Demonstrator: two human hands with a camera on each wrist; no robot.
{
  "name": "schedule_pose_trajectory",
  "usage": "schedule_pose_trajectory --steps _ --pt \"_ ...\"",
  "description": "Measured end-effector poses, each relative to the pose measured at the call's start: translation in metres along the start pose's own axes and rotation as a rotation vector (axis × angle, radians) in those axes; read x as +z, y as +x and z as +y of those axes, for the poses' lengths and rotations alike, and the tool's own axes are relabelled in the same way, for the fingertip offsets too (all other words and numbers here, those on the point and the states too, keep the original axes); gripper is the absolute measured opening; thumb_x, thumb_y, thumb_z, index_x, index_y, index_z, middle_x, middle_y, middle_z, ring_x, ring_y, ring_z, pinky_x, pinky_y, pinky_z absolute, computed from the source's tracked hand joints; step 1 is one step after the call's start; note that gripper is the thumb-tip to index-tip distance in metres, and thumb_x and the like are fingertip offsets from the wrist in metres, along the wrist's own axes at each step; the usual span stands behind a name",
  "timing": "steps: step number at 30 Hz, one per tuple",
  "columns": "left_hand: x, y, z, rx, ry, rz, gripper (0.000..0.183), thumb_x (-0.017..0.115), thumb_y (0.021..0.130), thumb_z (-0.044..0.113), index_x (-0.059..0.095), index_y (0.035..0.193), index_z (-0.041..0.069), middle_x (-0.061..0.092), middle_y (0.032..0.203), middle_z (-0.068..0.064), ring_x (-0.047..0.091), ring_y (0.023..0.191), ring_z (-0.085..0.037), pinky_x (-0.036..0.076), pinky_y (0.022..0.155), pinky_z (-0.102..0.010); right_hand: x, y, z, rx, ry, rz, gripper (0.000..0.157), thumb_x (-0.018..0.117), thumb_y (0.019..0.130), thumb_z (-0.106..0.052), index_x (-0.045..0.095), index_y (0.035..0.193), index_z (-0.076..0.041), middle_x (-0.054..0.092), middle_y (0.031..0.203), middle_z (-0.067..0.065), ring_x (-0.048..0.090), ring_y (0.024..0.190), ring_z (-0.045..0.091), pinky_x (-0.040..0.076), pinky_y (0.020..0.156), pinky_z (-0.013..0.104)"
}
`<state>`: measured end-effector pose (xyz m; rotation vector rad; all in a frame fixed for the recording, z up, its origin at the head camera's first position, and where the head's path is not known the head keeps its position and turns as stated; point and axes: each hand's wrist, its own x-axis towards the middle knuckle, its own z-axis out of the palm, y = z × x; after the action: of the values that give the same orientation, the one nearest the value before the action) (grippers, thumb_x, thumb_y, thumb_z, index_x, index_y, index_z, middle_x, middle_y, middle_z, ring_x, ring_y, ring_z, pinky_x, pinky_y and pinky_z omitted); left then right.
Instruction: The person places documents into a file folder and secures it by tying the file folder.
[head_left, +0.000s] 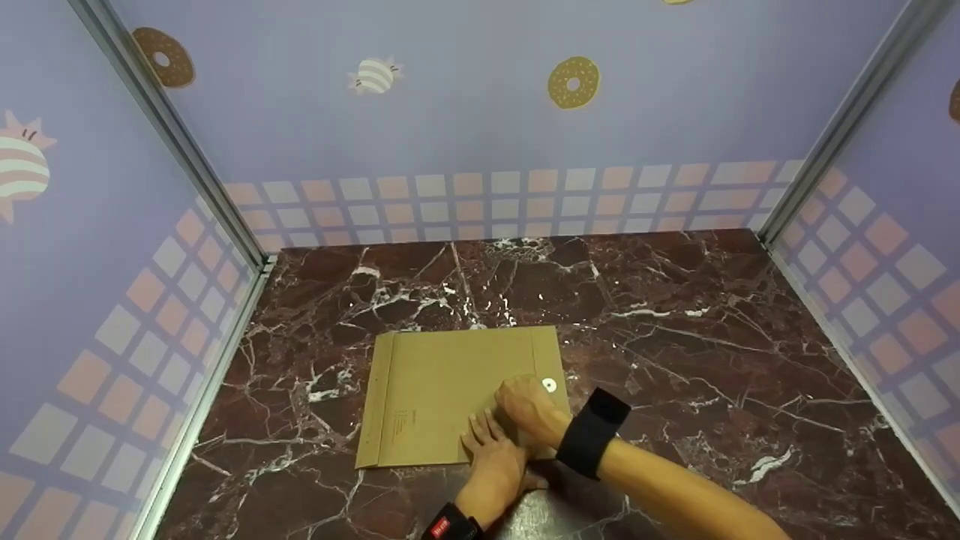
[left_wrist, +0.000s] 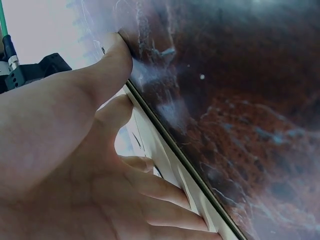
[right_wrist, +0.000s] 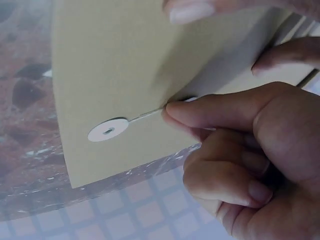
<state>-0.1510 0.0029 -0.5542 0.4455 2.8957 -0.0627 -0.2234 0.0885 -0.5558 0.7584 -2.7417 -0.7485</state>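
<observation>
A brown string-tie document envelope (head_left: pixel 442 375) lies on the table. My right hand (head_left: pixel 526 401) is over its right part. In the right wrist view, thumb and forefinger pinch a thin string (right_wrist: pixel 145 115) that runs taut from a round white button (right_wrist: pixel 108 129). The other fingers of that hand curl into the palm. A second disc, mostly hidden, shows behind the pinching fingertips. My left hand (head_left: pixel 495 465) rests with spread fingers on the envelope's near edge, just left of the right hand. Its thumb lies off that edge in the left wrist view.
The tabletop (head_left: pixel 675 360) is dark red marble with white veins. Purple walls with printed doughnuts and pink and white squares (head_left: pixel 465 202) enclose it at the back and both sides. Metal posts (head_left: pixel 255 232) stand in the corners.
</observation>
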Motion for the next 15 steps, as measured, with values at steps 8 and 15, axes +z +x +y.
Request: schedule_pose_trajectory --steps 8,15 --pt "0.0007 -0.0016 -0.0007 0.027 0.013 0.056 0.109 0.066 0.065 0.077 0.048 0.146 0.008 0.045 0.145 -0.033 0.041 0.133 -0.056 0.043 0.101 -0.065 -0.0043 -0.0014 -0.0064 0.022 0.03 -0.011 0.025 0.076 0.073 -0.044 0.063 0.073 -0.022 0.058 0.068 -0.006 0.054 0.058 0.008 0.045 0.048 0.021" --pt "0.0005 -0.0011 -0.0001 0.012 -0.014 0.023 0.099 0.067 0.066 0.076 0.06 0.137 0.008 0.042 0.146 -0.034 0.039 0.135 -0.056 0.042 0.102 -0.066 -0.0049 0.0045 0.0028 -0.009 0.135 0.06 0.021 0.069 0.083 -0.031 0.059 0.068 -0.019 0.059 0.065 -0.005 0.056 0.057 0.009 0.048 0.049 0.023"
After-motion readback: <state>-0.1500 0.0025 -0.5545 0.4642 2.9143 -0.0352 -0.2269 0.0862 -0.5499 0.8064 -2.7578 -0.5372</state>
